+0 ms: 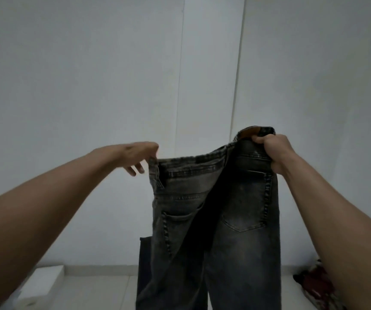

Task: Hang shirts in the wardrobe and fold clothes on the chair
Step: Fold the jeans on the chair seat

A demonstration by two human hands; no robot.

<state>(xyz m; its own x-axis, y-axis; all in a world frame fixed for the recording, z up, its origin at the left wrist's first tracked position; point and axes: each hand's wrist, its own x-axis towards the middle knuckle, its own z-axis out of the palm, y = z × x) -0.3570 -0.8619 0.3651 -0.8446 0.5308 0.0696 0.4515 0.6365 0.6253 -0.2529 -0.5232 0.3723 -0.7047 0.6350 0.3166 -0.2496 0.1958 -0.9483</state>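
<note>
Before white wall [90,74], jeans [236,220] hang unfolded: left hand [138,153] pinches waistband [191,161] corner, right hand [273,151] grips other; folding not started.

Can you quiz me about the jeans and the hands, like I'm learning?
1. True or false: the jeans lie folded on a chair.
2. Which hand grips the waistband in a full fist? A) left hand B) right hand
3. Fill in: the pocket facing the camera is a ___ pocket.

Key: 1 false, they are held up in the air. 2 B; the left hand only pinches the waistband. 3 back.
</note>
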